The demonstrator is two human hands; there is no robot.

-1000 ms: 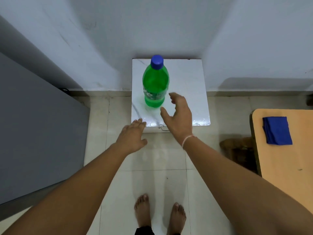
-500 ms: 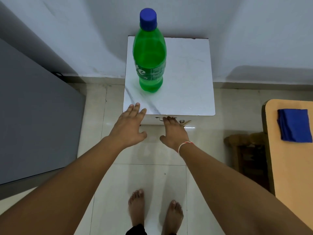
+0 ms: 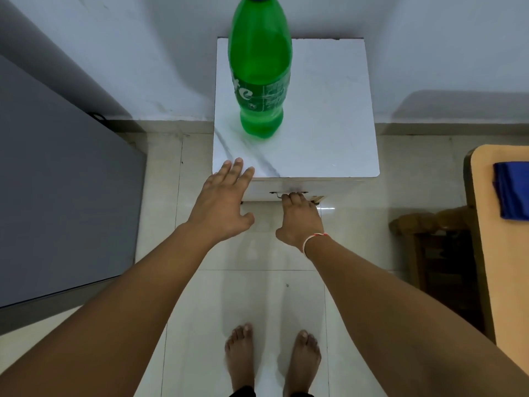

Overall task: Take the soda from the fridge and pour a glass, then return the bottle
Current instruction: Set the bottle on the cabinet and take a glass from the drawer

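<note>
Soda bottle [image 3: 260, 73] standing upright on the white marble-topped cabinet [image 3: 326, 116], left hand [image 3: 221, 203] hovering spread, fingers apart, by its front corner, right hand [image 3: 299, 219] curling closed around the handle [image 3: 312, 196].

Arms: bare, no sleeves visible.
Left hand [image 3: 221, 204]: bare, nothing worn.
Right hand [image 3: 299, 217]: bare; thin white-and-red thread band [image 3: 313, 238] at its wrist.
Feet [image 3: 272, 359]: bare; dark garment edge below them.
</note>
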